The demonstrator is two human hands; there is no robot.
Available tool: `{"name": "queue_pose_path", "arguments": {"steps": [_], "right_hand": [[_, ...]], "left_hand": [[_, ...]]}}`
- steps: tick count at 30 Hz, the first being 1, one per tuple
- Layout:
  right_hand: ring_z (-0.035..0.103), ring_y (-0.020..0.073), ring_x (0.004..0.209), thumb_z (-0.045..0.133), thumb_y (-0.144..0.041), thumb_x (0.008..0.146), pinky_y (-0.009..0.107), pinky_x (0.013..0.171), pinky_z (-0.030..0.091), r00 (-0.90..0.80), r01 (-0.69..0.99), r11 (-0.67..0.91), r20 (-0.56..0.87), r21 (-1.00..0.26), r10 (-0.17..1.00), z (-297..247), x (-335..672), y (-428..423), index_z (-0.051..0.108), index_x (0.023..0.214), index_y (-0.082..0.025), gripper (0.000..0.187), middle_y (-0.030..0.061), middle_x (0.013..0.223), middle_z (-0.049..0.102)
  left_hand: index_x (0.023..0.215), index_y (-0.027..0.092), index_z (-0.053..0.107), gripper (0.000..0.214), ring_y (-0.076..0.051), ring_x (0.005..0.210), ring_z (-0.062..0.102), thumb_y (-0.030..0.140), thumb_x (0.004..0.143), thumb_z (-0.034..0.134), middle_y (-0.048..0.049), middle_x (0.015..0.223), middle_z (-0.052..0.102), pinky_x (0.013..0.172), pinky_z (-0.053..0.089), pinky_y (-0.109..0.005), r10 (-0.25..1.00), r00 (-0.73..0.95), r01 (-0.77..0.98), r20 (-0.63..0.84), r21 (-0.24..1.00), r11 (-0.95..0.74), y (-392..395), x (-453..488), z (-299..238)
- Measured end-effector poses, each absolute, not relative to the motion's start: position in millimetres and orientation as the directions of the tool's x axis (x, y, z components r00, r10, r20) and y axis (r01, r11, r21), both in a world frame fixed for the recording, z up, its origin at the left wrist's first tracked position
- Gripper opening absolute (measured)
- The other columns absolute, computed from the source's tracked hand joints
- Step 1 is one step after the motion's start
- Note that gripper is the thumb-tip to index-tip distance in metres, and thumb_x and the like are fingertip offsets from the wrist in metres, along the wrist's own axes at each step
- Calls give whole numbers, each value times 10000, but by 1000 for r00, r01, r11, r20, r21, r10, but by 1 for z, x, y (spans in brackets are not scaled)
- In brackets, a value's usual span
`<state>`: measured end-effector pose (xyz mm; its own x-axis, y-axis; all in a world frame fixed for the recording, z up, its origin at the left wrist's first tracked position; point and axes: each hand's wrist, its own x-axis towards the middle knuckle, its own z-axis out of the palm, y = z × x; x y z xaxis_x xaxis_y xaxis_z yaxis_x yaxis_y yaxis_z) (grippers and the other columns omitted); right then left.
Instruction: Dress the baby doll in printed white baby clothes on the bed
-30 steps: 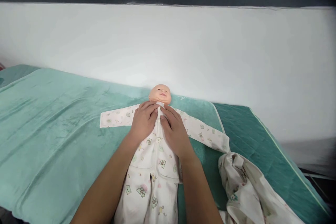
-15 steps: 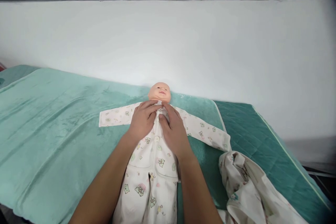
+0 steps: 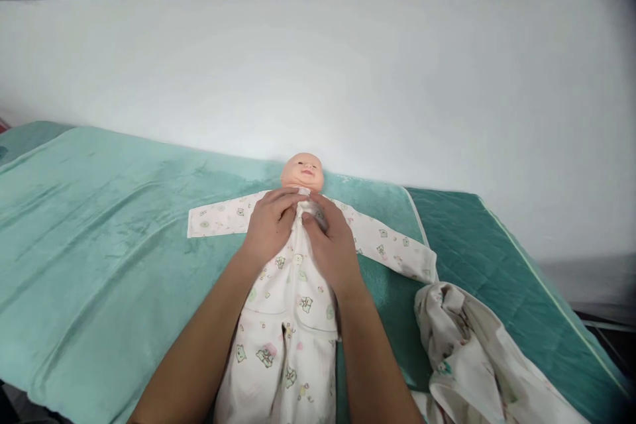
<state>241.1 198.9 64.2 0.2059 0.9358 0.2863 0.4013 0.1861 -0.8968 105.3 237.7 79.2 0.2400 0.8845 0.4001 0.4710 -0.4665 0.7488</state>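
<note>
A baby doll [image 3: 302,171] lies on its back, dressed in a white top [image 3: 311,285] with small printed animals and a row of buttons down the front. Matching trousers [image 3: 271,361] cover its legs, and the sleeves spread out to both sides. At the collar, my left hand [image 3: 272,218] has its fingers bent onto the fabric from the left. My right hand [image 3: 334,238] grips the upper front edge from the right, thumb and fingers close together. The fingertips of both hands nearly meet beneath the doll's chin and partly hide the top button area.
A light green plush blanket [image 3: 114,232] lies under the doll, over a darker green quilted cover [image 3: 477,245]. Crumpled patterned cloth [image 3: 472,351] is heaped at the lower right. Behind the bed rises a white wall [image 3: 318,79].
The right fingers have shifted slightly at the collar, and more of the printed front shows between right thumb and forefinger. The left hand stays almost still. The view has tilted a little.
</note>
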Motion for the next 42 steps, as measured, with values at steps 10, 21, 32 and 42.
{"name": "queue_pose_path", "arguments": {"steps": [10,21,32,42], "right_hand": [[600,228,1183,625,-337,873,404,1001,468,295,157,251,288,-955,911,63,241,198,634,821,-220,128,40,1255,673],[573,243,1259,571,-323,926,456,1072,467,323,280,294,378,-914,867,52,233,161,747,1017,-245,213,71,1348,632],[558,233,1283,572,-307,936,464,1104,458,290,365,321,434,-874,853,51,235,157,766,1058,-284,230,50,1342,634],[509,234,1340,526,-271,964,507,1137,429,133,530,382,520,-757,844,57,236,157,742,1158,-316,293,14,1368,636]], "left_hand": [[1056,254,704,209,-210,1281,563,212,933,541,-33,1333,656,1126,437,-417,896,199,418,396,793,-443,211,91,73],[1134,284,736,259,-210,1341,509,309,968,539,-29,1390,622,1164,410,-420,847,310,411,431,743,-528,210,81,69],[1142,290,739,263,-212,1371,481,301,963,547,-17,1416,602,1181,388,-411,866,323,382,382,785,-488,208,80,72],[1129,301,741,250,-211,1383,468,315,955,561,-11,1437,581,1190,373,-420,878,321,336,354,824,-456,210,79,71]]}}
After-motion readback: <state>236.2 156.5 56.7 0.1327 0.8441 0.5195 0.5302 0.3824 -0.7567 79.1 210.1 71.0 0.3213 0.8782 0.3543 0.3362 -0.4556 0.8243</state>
